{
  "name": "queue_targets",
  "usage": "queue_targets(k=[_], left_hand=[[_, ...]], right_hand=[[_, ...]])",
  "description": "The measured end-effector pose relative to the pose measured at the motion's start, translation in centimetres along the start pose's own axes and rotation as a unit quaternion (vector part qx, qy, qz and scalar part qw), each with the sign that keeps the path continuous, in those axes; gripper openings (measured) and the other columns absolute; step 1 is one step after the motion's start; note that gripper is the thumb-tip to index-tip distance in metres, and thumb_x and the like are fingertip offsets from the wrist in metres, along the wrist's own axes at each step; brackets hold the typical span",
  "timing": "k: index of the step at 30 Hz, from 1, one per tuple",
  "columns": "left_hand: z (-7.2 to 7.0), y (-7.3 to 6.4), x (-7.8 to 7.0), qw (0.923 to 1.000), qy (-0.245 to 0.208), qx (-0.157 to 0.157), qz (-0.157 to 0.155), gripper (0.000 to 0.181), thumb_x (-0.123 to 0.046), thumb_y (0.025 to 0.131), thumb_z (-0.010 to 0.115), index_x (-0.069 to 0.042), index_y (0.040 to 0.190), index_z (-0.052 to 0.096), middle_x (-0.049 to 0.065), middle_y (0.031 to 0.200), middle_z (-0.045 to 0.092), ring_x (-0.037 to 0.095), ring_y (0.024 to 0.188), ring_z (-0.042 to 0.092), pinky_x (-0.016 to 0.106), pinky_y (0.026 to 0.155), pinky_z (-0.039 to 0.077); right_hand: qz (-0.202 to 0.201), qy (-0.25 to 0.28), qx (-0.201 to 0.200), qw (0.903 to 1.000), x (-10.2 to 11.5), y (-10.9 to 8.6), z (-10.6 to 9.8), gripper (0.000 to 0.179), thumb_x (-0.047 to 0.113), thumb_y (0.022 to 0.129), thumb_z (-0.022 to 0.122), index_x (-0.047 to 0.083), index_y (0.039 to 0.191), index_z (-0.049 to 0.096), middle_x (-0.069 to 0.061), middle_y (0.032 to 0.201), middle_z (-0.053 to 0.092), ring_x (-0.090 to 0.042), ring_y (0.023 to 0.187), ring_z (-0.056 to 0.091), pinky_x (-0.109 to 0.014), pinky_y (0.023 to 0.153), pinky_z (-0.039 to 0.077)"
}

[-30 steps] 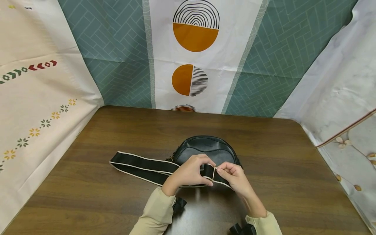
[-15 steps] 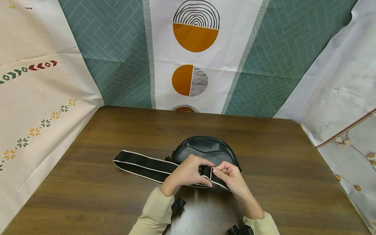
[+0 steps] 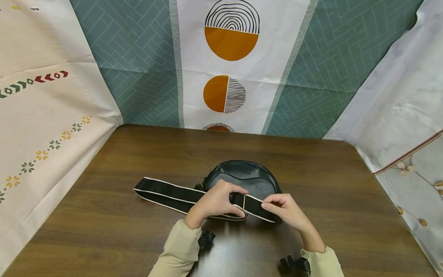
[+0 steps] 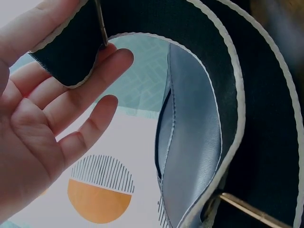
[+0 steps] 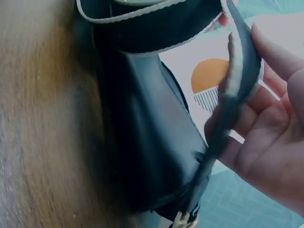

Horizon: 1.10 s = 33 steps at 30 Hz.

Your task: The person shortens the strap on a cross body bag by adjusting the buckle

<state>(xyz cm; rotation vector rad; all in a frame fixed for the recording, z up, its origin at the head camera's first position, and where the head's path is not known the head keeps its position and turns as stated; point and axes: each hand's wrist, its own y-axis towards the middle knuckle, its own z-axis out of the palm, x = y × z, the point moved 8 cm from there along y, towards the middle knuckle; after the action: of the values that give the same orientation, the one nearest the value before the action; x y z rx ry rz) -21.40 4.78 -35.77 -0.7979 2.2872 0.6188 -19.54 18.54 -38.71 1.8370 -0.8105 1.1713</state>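
A black handbag with a rounded top stands on the wooden table, its wide black strap with cream edging looped out to the left. My left hand grips the strap at its thin gold slider buckle, thumb at the lower edge and fingers at the upper. In the left wrist view the fingertips lie right by the buckle. To the right of the buckle, my right hand pinches the strap between thumb and fingers. In the right wrist view the strap bends through that hand and runs down to a metal clip.
The brown table extends around the bag. A patterned green and white cloth hangs behind it, with pale cloths on the left and right. Black bands are on both wrists, by beige sleeves.
My right hand has slid from the buckle rightward along the strap. My left hand and the buckle have shifted slightly left, and more flat strap now shows between the hands.
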Motion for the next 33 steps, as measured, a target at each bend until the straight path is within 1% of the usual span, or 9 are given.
queue_targets(k=[3,5,10,15,20,24,26,30,33], left_hand=[[0.3,0.1,0.1,0.9998,0.017,0.005,-0.006,0.047,-0.022,0.062,0.082,-0.005,0.103,0.066,0.002,0.098,0.065,0.007,0.087,0.057,0.020,0.074,0.043],[0.5,0.2,0.0,0.9995,0.028,0.008,-0.007,0.047,-0.023,0.063,0.081,-0.005,0.103,0.066,0.001,0.098,0.065,0.007,0.087,0.058,0.020,0.075,0.043],[1.0,0.5,-0.5,0.9986,0.052,0.010,-0.003,0.046,-0.023,0.062,0.080,-0.005,0.102,0.067,-0.001,0.095,0.066,0.006,0.086,0.058,0.018,0.075,0.043],[1.4,0.8,-0.9,0.9978,0.065,0.011,-0.002,0.047,-0.025,0.063,0.080,-0.005,0.103,0.067,0.000,0.097,0.066,0.008,0.091,0.058,0.019,0.078,0.043],[1.2,0.9,-1.4,0.9974,0.071,-0.011,0.007,0.048,-0.027,0.062,0.080,-0.004,0.102,0.067,0.002,0.096,0.066,0.010,0.090,0.059,0.019,0.076,0.044],[0.9,0.8,-1.6,0.9970,0.067,-0.032,0.021,0.047,-0.027,0.061,0.081,-0.003,0.100,0.068,0.003,0.095,0.067,0.011,0.087,0.061,0.018,0.075,0.044],[0.8,0.7,-1.7,0.9965,0.066,-0.040,0.030,0.048,-0.028,0.061,0.082,-0.002,0.099,0.068,0.003,0.093,0.067,0.011,0.086,0.061,0.018,0.074,0.044],[0.5,0.6,-1.7,0.9960,0.066,-0.044,0.040,0.048,-0.028,0.060,0.082,-0.002,0.098,0.069,0.003,0.092,0.067,0.010,0.084,0.061,0.016,0.072,0.044],[0.4,0.6,-1.6,0.9966,0.059,-0.042,0.038,0.048,-0.029,0.061,0.082,-0.003,0.099,0.069,0.003,0.093,0.067,0.010,0.084,0.061,0.016,0.072,0.044]], right_hand=[[0.003,-0.008,-0.025,0.9996,-0.1,0.0,-0.4,0.009,-0.008,0.082,0.055,-0.007,0.084,0.064,0.006,0.075,0.063,-0.005,0.063,0.055,-0.024,0.052,0.046],[0.003,-0.005,-0.037,0.9993,-0.1,0.1,-0.4,0.009,-0.009,0.082,0.055,-0.008,0.085,0.064,0.006,0.076,0.063,-0.005,0.063,0.056,-0.024,0.053,0.047],[-0.006,0.007,-0.050,0.9987,0.1,0.4,0.0,0.009,-0.011,0.081,0.055,-0.009,0.085,0.064,0.005,0.077,0.064,-0.006,0.063,0.057,-0.023,0.053,0.048],[-0.013,-0.005,-0.062,0.9980,0.3,0.8,0.4,0.008,-0.011,0.080,0.056,-0.011,0.083,0.064,0.005,0.080,0.065,-0.006,0.066,0.058,-0.023,0.054,0.048],[-0.017,-0.020,-0.091,0.9955,0.2,1.0,0.6,0.009,-0.018,0.077,0.055,-0.012,0.077,0.061,0.006,0.073,0.063,-0.003,0.061,0.053,-0.019,0.050,0.044],[0.014,-0.010,-0.113,0.9935,-0.1,1.1,0.9,0.007,-0.016,0.078,0.055,-0.011,0.074,0.058,0.008,0.064,0.058,-0.002,0.053,0.048,-0.018,0.046,0.040],[0.026,-0.005,-0.120,0.9924,-0.1,1.1,1.0,0.005,-0.013,0.079,0.056,-0.010,0.076,0.058,0.008,0.064,0.059,-0.002,0.054,0.048,-0.018,0.046,0.039],[0.026,0.000,-0.117,0.9928,0.0,0.9,0.9,0.003,-0.008,0.081,0.057,-0.009,0.083,0.059,0.005,0.069,0.062,-0.005,0.057,0.051,-0.019,0.050,0.042],[0.022,-0.003,-0.096,0.9951,0.0,0.6,0.7,0.008,-0.006,0.082,0.058,-0.009,0.089,0.059,0.002,0.075,0.063,-0.007,0.061,0.055,-0.022,0.053,0.044]])
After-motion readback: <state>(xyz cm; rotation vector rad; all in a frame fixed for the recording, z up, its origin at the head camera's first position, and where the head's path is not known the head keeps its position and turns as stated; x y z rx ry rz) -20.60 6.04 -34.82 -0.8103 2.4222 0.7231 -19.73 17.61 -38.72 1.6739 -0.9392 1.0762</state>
